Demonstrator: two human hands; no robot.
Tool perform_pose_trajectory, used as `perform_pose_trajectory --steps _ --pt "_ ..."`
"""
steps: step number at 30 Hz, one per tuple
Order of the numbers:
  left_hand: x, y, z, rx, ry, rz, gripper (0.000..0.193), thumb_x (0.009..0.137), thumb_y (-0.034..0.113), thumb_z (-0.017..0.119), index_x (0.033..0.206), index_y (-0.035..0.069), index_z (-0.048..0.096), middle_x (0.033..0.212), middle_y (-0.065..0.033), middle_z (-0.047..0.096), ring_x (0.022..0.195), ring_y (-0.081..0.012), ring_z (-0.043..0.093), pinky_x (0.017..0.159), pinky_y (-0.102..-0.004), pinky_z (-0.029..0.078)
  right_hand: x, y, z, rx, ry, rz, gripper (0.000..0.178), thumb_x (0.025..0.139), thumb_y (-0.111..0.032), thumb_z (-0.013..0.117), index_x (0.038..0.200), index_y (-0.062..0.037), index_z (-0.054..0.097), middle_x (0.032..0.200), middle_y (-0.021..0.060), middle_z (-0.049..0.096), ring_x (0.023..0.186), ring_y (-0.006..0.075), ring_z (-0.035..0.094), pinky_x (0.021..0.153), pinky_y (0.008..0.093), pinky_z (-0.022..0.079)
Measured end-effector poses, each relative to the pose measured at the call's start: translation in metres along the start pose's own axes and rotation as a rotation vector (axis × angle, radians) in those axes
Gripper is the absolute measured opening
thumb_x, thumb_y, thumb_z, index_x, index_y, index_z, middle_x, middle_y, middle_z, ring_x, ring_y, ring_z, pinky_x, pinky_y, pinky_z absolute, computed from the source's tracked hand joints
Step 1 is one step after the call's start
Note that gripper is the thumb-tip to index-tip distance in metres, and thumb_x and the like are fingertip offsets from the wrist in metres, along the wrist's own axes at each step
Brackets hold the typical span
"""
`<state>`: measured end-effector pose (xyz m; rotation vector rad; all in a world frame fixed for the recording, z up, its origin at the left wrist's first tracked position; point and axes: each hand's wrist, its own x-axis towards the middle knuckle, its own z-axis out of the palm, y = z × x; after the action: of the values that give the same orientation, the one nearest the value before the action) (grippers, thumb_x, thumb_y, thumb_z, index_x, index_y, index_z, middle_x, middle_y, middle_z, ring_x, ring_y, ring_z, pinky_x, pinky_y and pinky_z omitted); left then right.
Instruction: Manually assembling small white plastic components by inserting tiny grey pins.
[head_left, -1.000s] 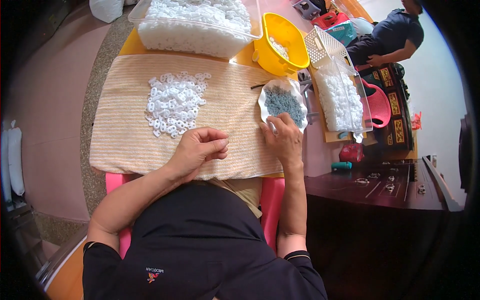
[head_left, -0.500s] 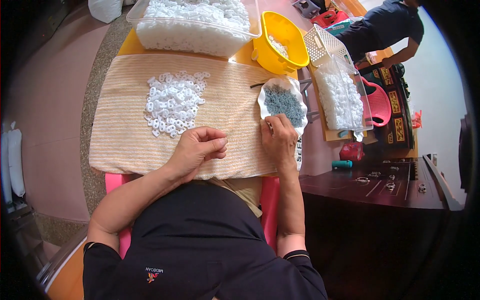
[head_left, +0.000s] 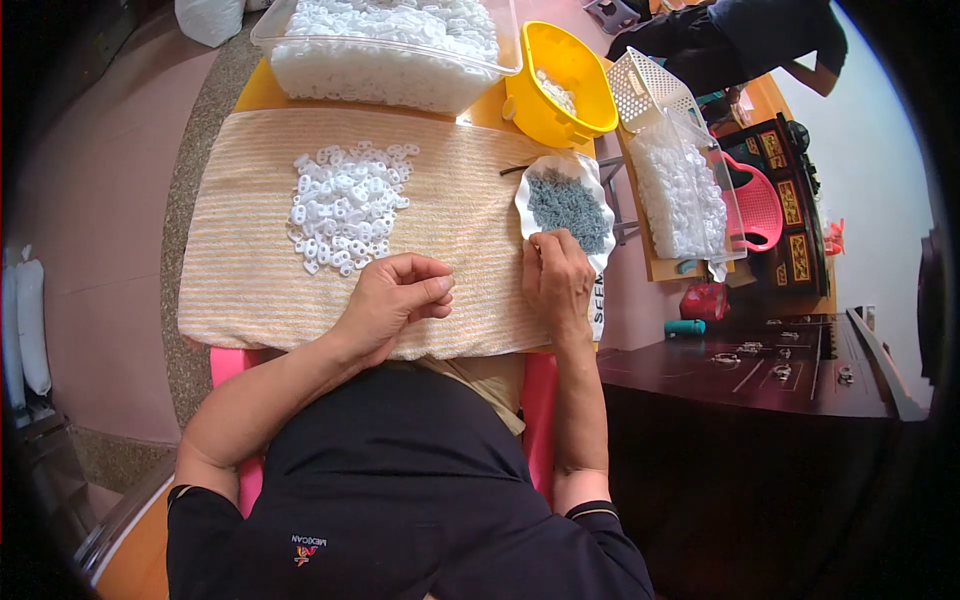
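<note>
My left hand (head_left: 390, 305) hovers over the near middle of a striped tan towel (head_left: 235, 230). Its thumb and forefinger are pressed together, and whatever they may hold is too small or hidden to name. Just beyond it, to the left, lies a loose pile of small white plastic pieces with holes (head_left: 345, 205). My right hand (head_left: 562, 288) is at the near edge of a white wavy-rimmed dish (head_left: 523, 212), fingers curled together and pointing down. Tiny grey-blue pieces (head_left: 567, 205) fill the dish. What the right fingertips grip, if anything, is hidden.
A large clear bin (head_left: 390, 85) full of white pieces stands at the far edge, beside a yellow tub (head_left: 535, 115). Right of the table are another clear bin of white pieces (head_left: 675, 190), a pink chair (head_left: 757, 208) and a dark cabinet (head_left: 760, 365). Another person (head_left: 750, 45) stands far right.
My hands have hardly moved. The other person at the far right has shifted position, and their arm is now away from the dark furniture.
</note>
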<state>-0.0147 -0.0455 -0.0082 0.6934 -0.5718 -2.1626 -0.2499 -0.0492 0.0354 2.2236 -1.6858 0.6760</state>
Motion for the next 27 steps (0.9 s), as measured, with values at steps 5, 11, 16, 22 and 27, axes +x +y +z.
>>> perform_pose_trajectory --steps 5,11,16,22,27 --pt "0.000 0.000 0.000 0.005 0.002 -0.001 0.011 0.087 0.005 0.065 0.098 0.002 0.063 0.086 -0.0053 0.065 0.077 -0.0113 0.063 0.071 -0.0263 0.056 0.000 -0.003 -0.002 0.033 -0.014 0.051 0.005 0.085 -0.007 0.061 0.081 -0.0031 0.059 0.079 0.0131 0.059 0.071 0.0317 0.060 0.063 0.0412 0.047" --pt "0.001 -0.001 -0.001 0.009 -0.021 0.003 0.014 0.088 0.005 0.064 0.101 0.000 0.063 0.086 -0.0058 0.065 0.077 -0.0119 0.063 0.071 -0.0262 0.056 -0.002 0.004 -0.001 0.155 0.062 0.161 0.004 0.084 -0.005 0.062 0.083 -0.0013 0.059 0.081 0.0142 0.058 0.071 0.0301 0.060 0.062 0.0380 0.048" --pt "0.000 -0.004 0.003 0.113 -0.046 0.053 0.018 0.090 0.007 0.063 0.106 -0.001 0.063 0.087 -0.0056 0.065 0.077 -0.0120 0.063 0.072 -0.0263 0.056 -0.005 -0.015 -0.012 0.578 -0.045 0.303 0.006 0.089 -0.004 0.061 0.087 0.0010 0.059 0.079 0.0055 0.056 0.069 0.0143 0.055 0.063 0.0260 0.044" --pt "-0.003 -0.002 0.006 0.209 -0.119 0.102 0.022 0.092 0.014 0.062 0.107 -0.002 0.063 0.087 -0.0055 0.065 0.077 -0.0121 0.064 0.071 -0.0256 0.055 -0.014 -0.050 -0.011 1.192 -0.305 0.481 0.010 0.093 -0.007 0.060 0.090 0.0019 0.059 0.084 0.0006 0.056 0.074 0.0068 0.054 0.068 0.0203 0.045" --pt "-0.004 -0.001 0.007 0.222 -0.133 0.115 0.022 0.093 0.016 0.062 0.105 -0.002 0.063 0.086 -0.0050 0.065 0.075 -0.0121 0.064 0.071 -0.0248 0.055 -0.017 -0.065 -0.007 1.354 -0.339 0.504 0.010 0.091 -0.008 0.063 0.093 0.0019 0.060 0.083 0.0003 0.060 0.075 0.0063 0.055 0.066 0.0202 0.045"
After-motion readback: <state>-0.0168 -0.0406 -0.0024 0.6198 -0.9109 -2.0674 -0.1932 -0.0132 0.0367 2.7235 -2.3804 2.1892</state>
